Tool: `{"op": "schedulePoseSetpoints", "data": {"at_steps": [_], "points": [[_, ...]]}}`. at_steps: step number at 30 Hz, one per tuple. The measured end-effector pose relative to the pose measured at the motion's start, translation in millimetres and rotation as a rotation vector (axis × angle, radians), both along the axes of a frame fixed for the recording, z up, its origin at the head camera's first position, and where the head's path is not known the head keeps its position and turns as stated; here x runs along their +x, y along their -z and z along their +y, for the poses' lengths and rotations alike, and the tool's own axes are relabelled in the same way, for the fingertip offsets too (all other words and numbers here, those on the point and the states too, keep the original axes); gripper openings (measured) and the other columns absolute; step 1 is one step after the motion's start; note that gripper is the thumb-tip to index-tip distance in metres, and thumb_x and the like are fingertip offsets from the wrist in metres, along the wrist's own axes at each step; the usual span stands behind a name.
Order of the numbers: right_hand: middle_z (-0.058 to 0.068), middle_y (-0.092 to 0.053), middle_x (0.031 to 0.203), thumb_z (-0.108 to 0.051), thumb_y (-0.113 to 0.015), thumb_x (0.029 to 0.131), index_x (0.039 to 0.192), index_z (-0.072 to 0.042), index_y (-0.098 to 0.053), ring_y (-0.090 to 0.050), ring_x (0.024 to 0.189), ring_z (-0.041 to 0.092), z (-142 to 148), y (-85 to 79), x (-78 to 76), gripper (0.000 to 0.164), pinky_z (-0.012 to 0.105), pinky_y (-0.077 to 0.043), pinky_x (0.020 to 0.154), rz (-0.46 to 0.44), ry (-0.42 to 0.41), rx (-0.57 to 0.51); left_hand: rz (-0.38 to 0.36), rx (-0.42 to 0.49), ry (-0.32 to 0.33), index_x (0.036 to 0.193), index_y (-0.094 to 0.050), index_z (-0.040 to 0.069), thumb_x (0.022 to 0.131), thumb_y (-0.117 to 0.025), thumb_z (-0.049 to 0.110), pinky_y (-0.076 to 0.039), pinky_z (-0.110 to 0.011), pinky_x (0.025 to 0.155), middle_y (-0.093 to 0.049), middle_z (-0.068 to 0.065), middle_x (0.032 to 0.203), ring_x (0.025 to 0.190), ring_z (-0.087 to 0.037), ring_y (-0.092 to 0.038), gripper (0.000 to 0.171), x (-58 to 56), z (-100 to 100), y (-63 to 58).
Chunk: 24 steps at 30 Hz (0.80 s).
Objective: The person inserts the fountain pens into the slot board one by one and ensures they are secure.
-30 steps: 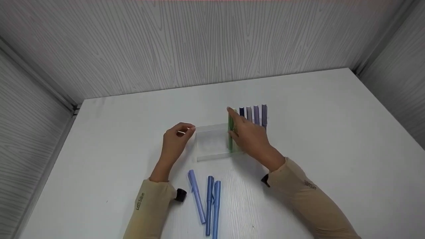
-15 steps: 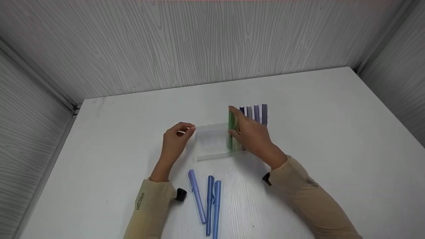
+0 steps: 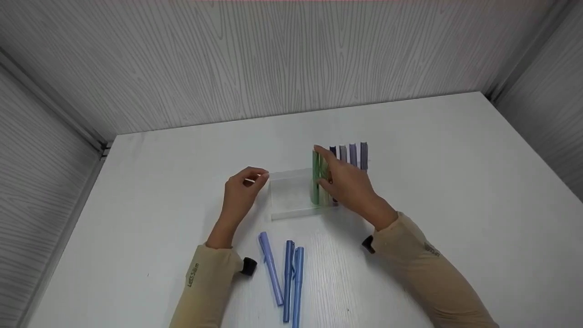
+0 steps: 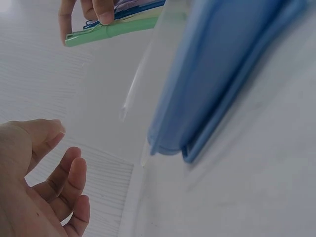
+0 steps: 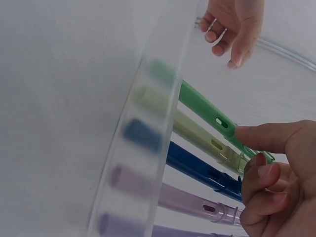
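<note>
A clear plastic tray (image 3: 294,213) lies mid-table with a row of capped pens across its right part. My right hand (image 3: 350,187) holds the green pen (image 3: 315,180), the leftmost of the row, index finger at its cap end and thumb lower down. Beside it in the right wrist view come a pale green pen (image 5: 197,134), a dark blue pen (image 5: 195,166) and a pinkish-lilac pen (image 5: 185,201). Purple pens (image 3: 364,157) end the row, partly hidden by my hand. At the tray's left corner my left hand (image 3: 241,193) hovers, fingers loosely bent and holding nothing.
Nearer me on the white table lie a lavender pen (image 3: 271,269), a dark blue-grey pen (image 3: 288,282) and a mid-blue pen (image 3: 298,284). The last two nearly touch. A grey wood-grain panel (image 3: 291,59) stands behind the table.
My right hand shifts slightly to the right, and the green pen's lower end comes up a little closer against the row. My left hand and the loose pens stay practically still.
</note>
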State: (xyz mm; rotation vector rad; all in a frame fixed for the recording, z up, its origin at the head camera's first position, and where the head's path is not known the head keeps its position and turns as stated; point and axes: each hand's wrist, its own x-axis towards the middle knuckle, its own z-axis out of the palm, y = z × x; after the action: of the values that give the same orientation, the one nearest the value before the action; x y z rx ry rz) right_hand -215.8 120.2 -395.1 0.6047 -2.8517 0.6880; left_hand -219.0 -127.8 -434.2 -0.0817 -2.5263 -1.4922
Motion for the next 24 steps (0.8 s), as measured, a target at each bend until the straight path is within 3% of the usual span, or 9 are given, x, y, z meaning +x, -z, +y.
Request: {"op": "schedulePoseSetpoints", "data": {"at_steps": [18, 24], "points": [[0.002, -0.063, 0.072, -0.022, -0.068, 0.090, 0.148, -0.023, -0.035, -0.047, 0.055, 0.011, -0.9, 4.3, -3.4, 0.067, 0.025, -0.037, 0.048, 0.030, 0.018, -0.033, -0.001, -0.006, -0.008, 0.103, -0.073, 0.012, 0.091, -0.067, 0.027, -0.045, -0.025, 0.069, -0.071, -0.006, 0.094, 0.083, -0.018, -0.059, 0.019, -1.2, 1.1, -0.9], [0.003, -0.060, 0.064, -0.025, -0.067, 0.091, 0.147, -0.022, -0.036, -0.041, 0.049, 0.010, -3.5, 5.3, -2.3, 0.064, 0.023, -0.031, 0.044, 0.056, 0.028, -0.012, 0.009, -0.008, 0.001, 0.102, -0.073, 0.013, 0.092, -0.067, 0.027, -0.046, -0.025, 0.069, -0.072, -0.006, 0.092, 0.082, -0.017, -0.060, 0.018, -0.7, -0.1, -0.5]]}}
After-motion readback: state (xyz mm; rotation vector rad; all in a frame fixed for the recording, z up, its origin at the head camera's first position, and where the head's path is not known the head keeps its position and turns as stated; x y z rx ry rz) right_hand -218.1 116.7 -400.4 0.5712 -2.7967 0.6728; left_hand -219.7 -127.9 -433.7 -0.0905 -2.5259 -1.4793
